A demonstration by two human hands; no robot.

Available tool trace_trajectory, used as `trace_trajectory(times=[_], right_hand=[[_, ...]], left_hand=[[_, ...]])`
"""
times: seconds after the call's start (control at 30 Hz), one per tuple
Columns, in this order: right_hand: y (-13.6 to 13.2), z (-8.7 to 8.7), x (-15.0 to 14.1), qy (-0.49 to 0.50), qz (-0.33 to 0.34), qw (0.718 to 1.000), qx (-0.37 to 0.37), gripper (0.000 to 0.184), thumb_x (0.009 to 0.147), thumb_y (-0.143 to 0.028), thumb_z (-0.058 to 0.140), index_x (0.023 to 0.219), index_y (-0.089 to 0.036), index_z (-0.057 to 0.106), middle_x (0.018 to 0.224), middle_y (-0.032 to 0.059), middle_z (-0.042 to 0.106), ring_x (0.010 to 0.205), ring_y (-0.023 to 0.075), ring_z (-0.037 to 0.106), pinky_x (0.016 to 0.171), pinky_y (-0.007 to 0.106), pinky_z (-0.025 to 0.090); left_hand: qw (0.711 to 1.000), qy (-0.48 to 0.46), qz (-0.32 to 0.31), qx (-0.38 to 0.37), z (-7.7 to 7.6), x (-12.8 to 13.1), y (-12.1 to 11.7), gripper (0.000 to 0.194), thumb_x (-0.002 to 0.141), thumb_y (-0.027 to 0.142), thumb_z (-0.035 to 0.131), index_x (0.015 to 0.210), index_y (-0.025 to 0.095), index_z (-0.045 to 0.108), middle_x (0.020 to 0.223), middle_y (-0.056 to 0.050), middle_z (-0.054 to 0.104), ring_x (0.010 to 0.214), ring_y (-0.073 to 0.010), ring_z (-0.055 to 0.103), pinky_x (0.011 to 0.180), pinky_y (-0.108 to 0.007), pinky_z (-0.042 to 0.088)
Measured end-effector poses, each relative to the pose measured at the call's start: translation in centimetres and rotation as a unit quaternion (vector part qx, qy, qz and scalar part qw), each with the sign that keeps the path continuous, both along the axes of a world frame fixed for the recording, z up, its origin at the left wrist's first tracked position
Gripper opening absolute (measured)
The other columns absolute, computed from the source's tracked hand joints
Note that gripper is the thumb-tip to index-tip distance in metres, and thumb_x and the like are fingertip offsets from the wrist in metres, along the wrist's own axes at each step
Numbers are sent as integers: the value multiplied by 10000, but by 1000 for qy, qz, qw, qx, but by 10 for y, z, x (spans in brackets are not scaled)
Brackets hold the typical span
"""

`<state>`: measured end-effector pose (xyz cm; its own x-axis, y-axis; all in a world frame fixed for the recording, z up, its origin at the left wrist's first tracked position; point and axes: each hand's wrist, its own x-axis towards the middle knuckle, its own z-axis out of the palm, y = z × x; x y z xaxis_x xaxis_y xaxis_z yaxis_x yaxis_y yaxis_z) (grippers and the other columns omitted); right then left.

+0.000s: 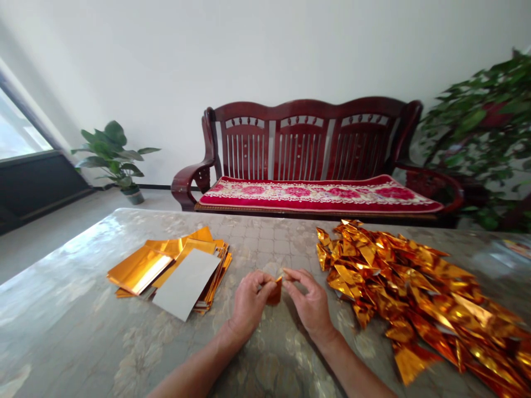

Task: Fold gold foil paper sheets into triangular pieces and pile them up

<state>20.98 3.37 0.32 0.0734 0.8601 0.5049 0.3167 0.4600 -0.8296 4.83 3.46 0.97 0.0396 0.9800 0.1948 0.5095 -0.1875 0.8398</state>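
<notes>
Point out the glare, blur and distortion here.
Head view: the window at left is washed nearly white; head view: the tablecloth shines palely at its far left corner; head view: bright glints dot the gold foil pile; head view: the plant at right looks soft, and the wide lens seems to stretch things toward the edges.

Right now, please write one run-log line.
Left hand: pinching gold foil piece | Right hand: at its upper edge | Foil-sheet stack: on left | Folded-foil heap: on right

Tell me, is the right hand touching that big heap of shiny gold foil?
Apart: the head view shows a strip of patterned tabletop between the right hand and the heap of gold foil.
</notes>
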Motion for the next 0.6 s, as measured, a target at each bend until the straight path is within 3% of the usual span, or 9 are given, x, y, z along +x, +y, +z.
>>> trace_trajectory(times=[0.33,0.47,0.6], right_hand=[[5,0,4,-40,41,998,33,93,830,-242,698,895,-248,764,806,18,728,783,178,656,740,286,520],[5,-1,4,-39,28,998,30,73,834,-258,699,869,-254,762,794,10,732,765,175,663,730,283,522],[4,-1,4,-35,20,999,27,59,832,-265,702,839,-254,759,770,3,727,742,171,665,713,277,524]], left_hand=[[999,5,-43,26,-5,-2,0,160,893,230,557,769,193,650,781,8,661,790,-160,590,749,-264,428],[991,63,-47,112,-4,-3,-4,91,873,173,610,930,214,668,848,4,678,835,-170,596,780,-279,423],[972,134,-61,185,-1,-4,-6,75,878,180,642,911,230,688,817,2,671,815,-175,587,770,-292,403]])
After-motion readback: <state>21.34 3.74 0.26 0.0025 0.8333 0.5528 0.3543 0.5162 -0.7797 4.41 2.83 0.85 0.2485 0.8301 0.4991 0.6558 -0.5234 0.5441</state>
